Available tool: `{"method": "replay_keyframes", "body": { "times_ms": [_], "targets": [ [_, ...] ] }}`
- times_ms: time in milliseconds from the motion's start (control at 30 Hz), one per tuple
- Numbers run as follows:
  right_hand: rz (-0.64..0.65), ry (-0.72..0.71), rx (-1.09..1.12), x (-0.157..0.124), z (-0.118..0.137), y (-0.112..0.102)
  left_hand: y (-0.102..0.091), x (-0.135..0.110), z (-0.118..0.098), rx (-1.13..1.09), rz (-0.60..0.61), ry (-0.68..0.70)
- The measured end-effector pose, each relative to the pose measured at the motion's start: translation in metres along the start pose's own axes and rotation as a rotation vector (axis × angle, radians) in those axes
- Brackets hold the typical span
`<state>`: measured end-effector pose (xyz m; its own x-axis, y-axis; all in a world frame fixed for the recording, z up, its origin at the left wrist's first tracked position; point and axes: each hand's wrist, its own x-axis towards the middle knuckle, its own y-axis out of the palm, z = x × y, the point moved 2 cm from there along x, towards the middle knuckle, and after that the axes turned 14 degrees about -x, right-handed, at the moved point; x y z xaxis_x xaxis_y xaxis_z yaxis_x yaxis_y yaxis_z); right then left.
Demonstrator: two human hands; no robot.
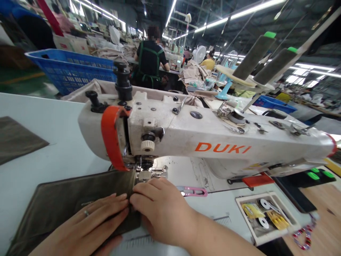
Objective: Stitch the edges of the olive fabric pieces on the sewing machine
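A dark olive-brown fabric piece [61,199] lies on the pale machine table, its right edge running up to the presser foot [145,175] of a white sewing machine [176,128]. My left hand [93,220], with a ring on one finger, rests flat on the piece, fingers stretched toward that edge. Close below the presser foot, my right hand [165,209] has curled fingers gripping the fabric's right edge; its fingertips are partly hidden. Pink-handled thread snips [194,191] lie just beyond the right hand.
Another dark fabric piece [18,138] lies at far left. On the right are a tray [239,209] with bobbins and small packets, and a beaded string [303,238]. Behind the machine stand thread cones [255,57], a blue basket [80,71] and a seated co-worker [150,60].
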<state>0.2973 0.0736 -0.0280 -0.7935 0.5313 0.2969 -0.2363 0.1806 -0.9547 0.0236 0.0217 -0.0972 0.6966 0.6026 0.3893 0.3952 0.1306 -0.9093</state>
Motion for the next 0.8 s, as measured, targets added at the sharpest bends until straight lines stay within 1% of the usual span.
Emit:
{"method": "replay_keyframes", "body": {
  "times_ms": [100, 267, 333, 433, 600, 633, 700, 767, 800],
  "targets": [
    [-0.013, 0.002, 0.002, -0.001, 0.002, 0.004, -0.003, 0.009, 0.003, 0.089, 0.053, 0.060],
    [-0.028, 0.019, -0.005, 0.001, 0.000, 0.008, -0.009, 0.026, 0.014, -0.040, 0.020, 0.000],
    [-0.012, 0.029, -0.001, 0.003, -0.001, 0.008, -0.012, 0.033, 0.019, -0.081, 0.007, -0.027],
    [0.029, 0.064, 0.013, 0.005, -0.001, 0.008, -0.017, 0.047, 0.025, -0.092, -0.012, -0.017],
    [0.119, 0.165, 0.010, 0.007, -0.005, 0.010, -0.027, 0.075, 0.037, -0.058, -0.059, 0.069],
    [0.136, 0.180, 0.006, 0.009, -0.006, 0.011, -0.028, 0.076, 0.042, -0.047, -0.063, 0.079],
    [0.169, 0.201, -0.004, 0.016, -0.007, 0.015, -0.025, 0.070, 0.055, -0.028, -0.052, 0.083],
    [0.199, 0.206, -0.018, 0.024, -0.005, 0.019, -0.016, 0.059, 0.069, -0.037, -0.041, 0.082],
    [0.198, 0.206, -0.013, 0.026, -0.003, 0.020, -0.009, 0.057, 0.075, -0.073, -0.070, 0.036]
  ]
}}
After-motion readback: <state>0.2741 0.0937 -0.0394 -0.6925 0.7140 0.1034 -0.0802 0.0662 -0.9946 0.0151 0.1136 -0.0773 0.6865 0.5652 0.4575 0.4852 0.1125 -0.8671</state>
